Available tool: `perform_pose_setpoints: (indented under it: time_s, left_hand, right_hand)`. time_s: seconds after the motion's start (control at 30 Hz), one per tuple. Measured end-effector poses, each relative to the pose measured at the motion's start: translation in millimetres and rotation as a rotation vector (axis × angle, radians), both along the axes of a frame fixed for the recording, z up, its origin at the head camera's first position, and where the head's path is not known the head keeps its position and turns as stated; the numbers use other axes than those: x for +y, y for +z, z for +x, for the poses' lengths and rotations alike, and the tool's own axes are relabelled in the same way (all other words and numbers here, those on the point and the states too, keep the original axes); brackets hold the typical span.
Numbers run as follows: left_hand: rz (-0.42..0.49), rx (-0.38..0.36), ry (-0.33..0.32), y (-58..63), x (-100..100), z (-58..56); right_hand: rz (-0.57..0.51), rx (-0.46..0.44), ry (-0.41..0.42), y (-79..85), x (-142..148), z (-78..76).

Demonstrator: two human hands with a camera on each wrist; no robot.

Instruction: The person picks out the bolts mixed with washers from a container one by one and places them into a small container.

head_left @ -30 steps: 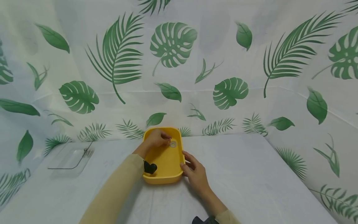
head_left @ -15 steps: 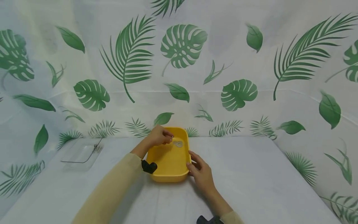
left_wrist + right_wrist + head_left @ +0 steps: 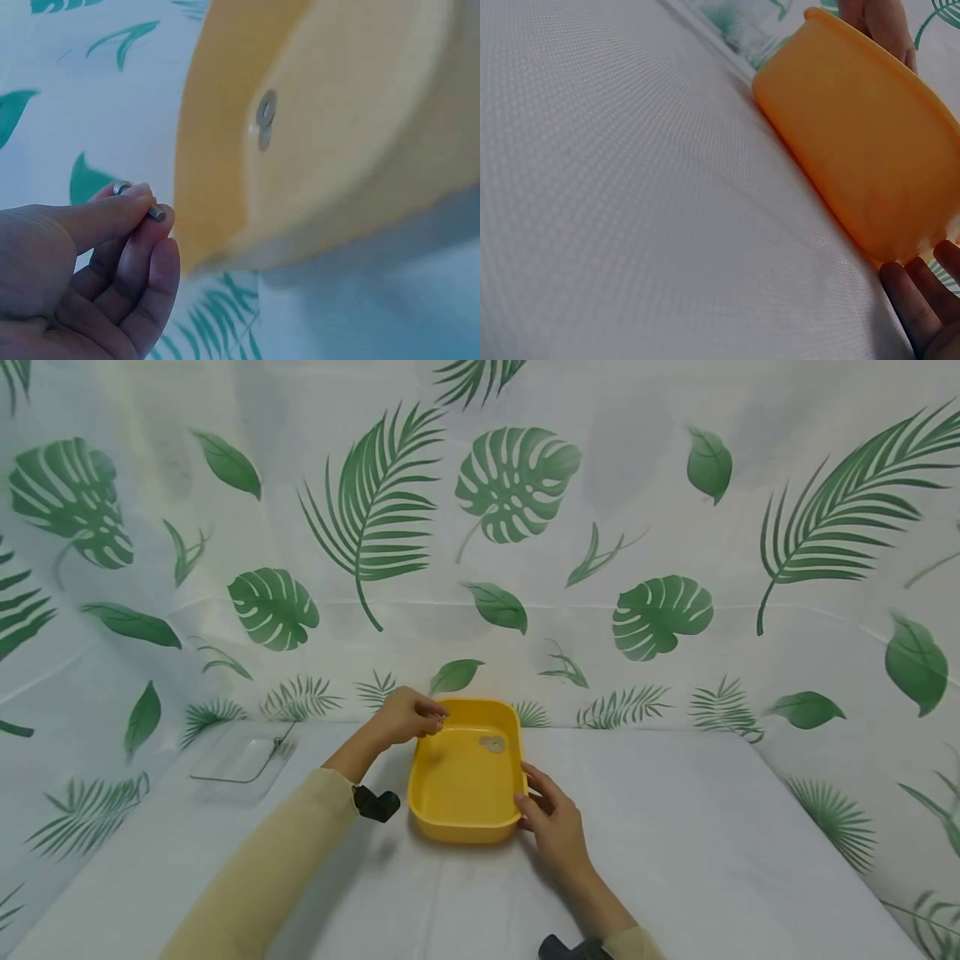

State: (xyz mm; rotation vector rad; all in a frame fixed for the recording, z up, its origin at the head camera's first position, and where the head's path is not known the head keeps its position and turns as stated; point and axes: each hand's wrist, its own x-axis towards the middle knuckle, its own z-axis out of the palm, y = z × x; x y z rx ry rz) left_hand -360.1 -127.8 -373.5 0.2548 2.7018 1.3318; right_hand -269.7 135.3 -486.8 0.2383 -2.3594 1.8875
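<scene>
My left hand (image 3: 407,717) is at the far left corner of a yellow plastic bin (image 3: 465,789). Between thumb and fingers it pinches a small metal bolt (image 3: 157,214), whose head and threaded end show in the left wrist view. Two flat washers (image 3: 266,109) lie on the bin's floor near its far end, partly overlapping. My right hand (image 3: 557,828) grips the bin's right wall, thumb at the rim and fingers along the outside. In the right wrist view its fingertips (image 3: 901,281) are against the bin's lower side.
A clear plastic container (image 3: 243,764) stands at the back left of the white-covered table (image 3: 675,860), with a bent thin metal rod (image 3: 225,779) and small metal pieces at its right side. A leaf-printed sheet (image 3: 555,552) hangs behind the table.
My left hand has moved left with the bolt, from inside the bin to its left rim. The washers now show uncovered. The right hand keeps its grip, while the head view has turned left.
</scene>
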Motion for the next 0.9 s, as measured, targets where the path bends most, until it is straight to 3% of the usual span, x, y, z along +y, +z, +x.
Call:
perform_pose_setpoints:
  time_s: [0.27, 0.5, 0.9]
  left_hand:
    - [-0.031, 0.007, 0.063, 1.6, -33, 4.3]
    - [-0.049, 0.003, 0.146, -0.8, -75, 12.0]
    - [-0.085, -0.003, 0.305, 7.7, -146, 28.6]
  right_hand:
    - [0.011, -0.013, -0.010, 0.2, 1, -0.7]
    - [-0.004, -0.017, 0.000, 1.3, -1, 0.9]
    - [0.000, 0.000, 0.006, 0.7, 0, -0.3]
